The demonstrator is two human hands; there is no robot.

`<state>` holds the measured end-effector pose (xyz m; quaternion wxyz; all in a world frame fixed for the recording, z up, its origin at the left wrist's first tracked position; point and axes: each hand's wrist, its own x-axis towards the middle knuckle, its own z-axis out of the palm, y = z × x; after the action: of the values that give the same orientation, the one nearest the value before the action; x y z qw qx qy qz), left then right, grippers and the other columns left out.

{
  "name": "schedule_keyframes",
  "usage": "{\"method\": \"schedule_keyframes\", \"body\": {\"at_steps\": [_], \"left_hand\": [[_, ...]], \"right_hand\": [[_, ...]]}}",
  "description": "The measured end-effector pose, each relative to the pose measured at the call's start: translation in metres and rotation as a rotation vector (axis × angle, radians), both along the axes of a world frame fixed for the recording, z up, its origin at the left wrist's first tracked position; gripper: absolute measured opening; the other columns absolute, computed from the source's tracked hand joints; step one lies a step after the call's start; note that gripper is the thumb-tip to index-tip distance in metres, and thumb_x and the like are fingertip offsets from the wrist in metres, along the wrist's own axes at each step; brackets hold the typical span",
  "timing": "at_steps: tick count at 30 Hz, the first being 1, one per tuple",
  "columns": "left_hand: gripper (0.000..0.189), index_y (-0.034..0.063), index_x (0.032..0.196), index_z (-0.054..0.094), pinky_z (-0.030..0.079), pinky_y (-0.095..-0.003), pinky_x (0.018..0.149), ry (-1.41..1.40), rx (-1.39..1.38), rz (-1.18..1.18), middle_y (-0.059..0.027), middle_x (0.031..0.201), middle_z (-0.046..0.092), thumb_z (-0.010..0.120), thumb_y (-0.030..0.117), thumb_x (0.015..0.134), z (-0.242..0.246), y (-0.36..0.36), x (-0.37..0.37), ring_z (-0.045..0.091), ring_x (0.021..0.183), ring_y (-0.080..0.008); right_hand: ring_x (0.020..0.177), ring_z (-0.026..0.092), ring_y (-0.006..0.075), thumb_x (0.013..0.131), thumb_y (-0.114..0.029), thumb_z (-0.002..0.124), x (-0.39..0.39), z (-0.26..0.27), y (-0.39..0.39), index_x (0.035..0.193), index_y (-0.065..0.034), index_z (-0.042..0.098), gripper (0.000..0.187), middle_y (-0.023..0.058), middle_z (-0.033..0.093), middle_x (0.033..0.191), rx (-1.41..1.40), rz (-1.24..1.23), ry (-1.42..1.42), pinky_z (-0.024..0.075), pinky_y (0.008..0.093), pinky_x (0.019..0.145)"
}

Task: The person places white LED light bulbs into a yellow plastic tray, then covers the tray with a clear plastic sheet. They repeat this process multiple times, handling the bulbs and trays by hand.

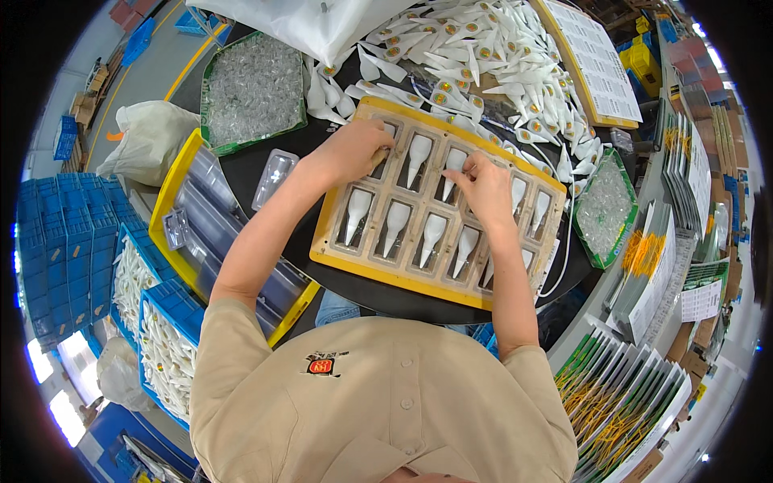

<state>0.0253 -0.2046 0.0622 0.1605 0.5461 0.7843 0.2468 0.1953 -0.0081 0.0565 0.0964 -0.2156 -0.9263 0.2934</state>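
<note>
In front of me lies a yellow-edged board [389, 278] with two rows of recesses. Clear plastic blister shells [380, 247] sit in these recesses, and white pointed plastic pieces [397, 222] lie in most of them. My left hand [356, 148] reaches into the upper-left recess, its fingers bent around a spot beside a white piece. Over the upper row, my right hand [488, 184] has thumb and fingertips close together at a white piece [455, 159] in the third recess. Whether either hand grips its piece cannot be made out. The right hand and forearm hide some recesses.
Behind the board spreads a heap of white pieces with round stickers [519, 66]. Green-edged boxes of small clear parts stand left [253, 90] and right [606, 208]. A yellow bin [158, 226] holds clear blister shells. A white cable [567, 253] runs along the board's right side.
</note>
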Motion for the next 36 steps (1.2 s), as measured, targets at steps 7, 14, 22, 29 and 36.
{"method": "schedule_keyframes", "body": {"at_steps": [7, 14, 22, 29, 36], "left_hand": [[0.023, 0.0043, 0.104, 0.068, 0.047, -0.0400, 0.074, -0.043, 0.139, -0.110, -0.0124, 0.091, 0.058, 0.059, 0.003, 0.083, -0.001, 0.035, 0.037, 0.058, 0.086, -0.0331], [0.032, 0.0077, 0.110, 0.068, 0.048, -0.0397, 0.073, -0.019, 0.136, -0.029, -0.0125, 0.091, 0.059, 0.059, -0.002, 0.081, -0.021, 0.026, 0.047, 0.060, 0.085, -0.0317], [0.031, 0.0064, 0.111, 0.068, 0.049, -0.0381, 0.073, 0.058, 0.207, 0.073, -0.0125, 0.089, 0.059, 0.062, 0.000, 0.080, -0.023, 0.024, 0.052, 0.060, 0.082, -0.0307], [0.026, 0.0051, 0.108, 0.068, 0.050, -0.0388, 0.072, 0.005, 0.163, 0.153, -0.0128, 0.087, 0.058, 0.064, 0.005, 0.082, 0.004, -0.054, 0.091, 0.061, 0.082, -0.0317], [0.028, 0.0038, 0.109, 0.064, 0.051, -0.0370, 0.071, 0.071, -0.009, 0.198, -0.0132, 0.087, 0.060, 0.065, 0.004, 0.081, 0.002, -0.079, 0.099, 0.061, 0.077, -0.0303]], "right_hand": [[0.074, 0.066, 0.0286, 0.087, -0.027, 0.064, 0.055, -0.018, 0.127, 0.091, -0.0014, 0.068, 0.026, 0.0147, 0.068, 0.081, 0.164, -0.427, 0.149, 0.0497, 0.0377, 0.069], [0.090, 0.067, 0.0327, 0.082, -0.026, 0.068, 0.164, -0.061, 0.254, 0.103, -0.0087, 0.070, 0.028, 0.0145, 0.071, 0.093, 0.438, -0.609, -0.321, 0.0509, 0.0415, 0.080], [0.069, 0.068, 0.0213, 0.081, -0.024, 0.071, 0.175, -0.085, 0.292, 0.098, -0.0057, 0.072, 0.025, 0.0107, 0.071, 0.078, 0.147, -0.754, -0.098, 0.0516, 0.0328, 0.067], [0.066, 0.056, 0.0061, 0.088, -0.010, 0.066, 0.143, -0.029, 0.080, 0.095, -0.0017, 0.070, 0.011, 0.0003, 0.065, 0.077, -0.441, -0.299, 0.367, 0.0456, 0.0218, 0.060], [0.067, 0.063, 0.0137, 0.083, -0.007, 0.070, 0.100, -0.014, -0.092, 0.090, -0.0019, 0.069, 0.009, 0.0087, 0.069, 0.084, -0.122, 0.036, 0.295, 0.0501, 0.0260, 0.060]]}}
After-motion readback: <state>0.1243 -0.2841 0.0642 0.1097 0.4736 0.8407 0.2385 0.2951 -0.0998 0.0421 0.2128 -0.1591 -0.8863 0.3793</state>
